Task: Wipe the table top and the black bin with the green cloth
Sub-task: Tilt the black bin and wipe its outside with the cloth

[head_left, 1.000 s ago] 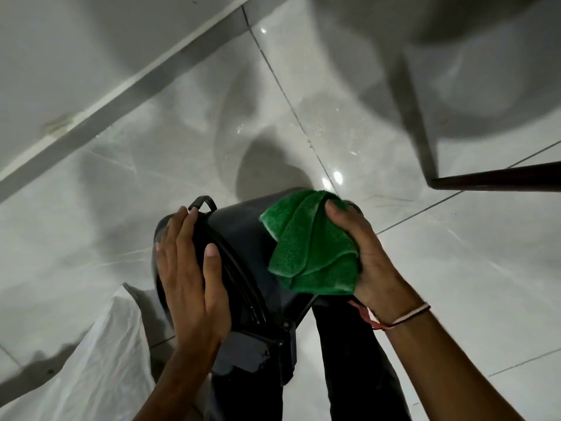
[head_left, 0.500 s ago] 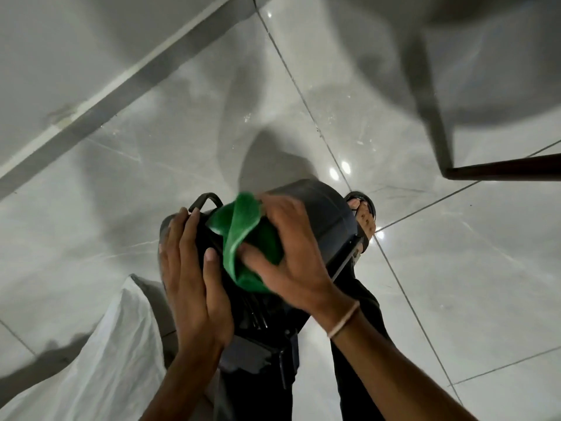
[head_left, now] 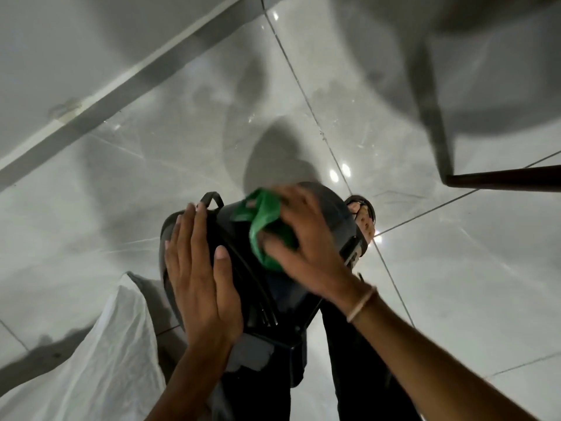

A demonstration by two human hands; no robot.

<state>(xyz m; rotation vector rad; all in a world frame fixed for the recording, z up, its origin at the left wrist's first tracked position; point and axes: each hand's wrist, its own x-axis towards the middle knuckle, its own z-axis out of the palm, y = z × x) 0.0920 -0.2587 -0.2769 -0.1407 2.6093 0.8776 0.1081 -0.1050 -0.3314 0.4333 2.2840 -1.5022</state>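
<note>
Bare forearms, thin pale band [head_left: 362, 304] on right wrist, dark trousers [head_left: 361, 357], dark open-toed sandal [head_left: 368, 212].

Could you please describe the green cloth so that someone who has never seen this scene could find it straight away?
Start at the black bin tipped over the glossy tiled floor, steadied by the left hand. On its upper side, the right hand presses a crumpled green cloth. It is the only brightly coloured thing here.
</note>
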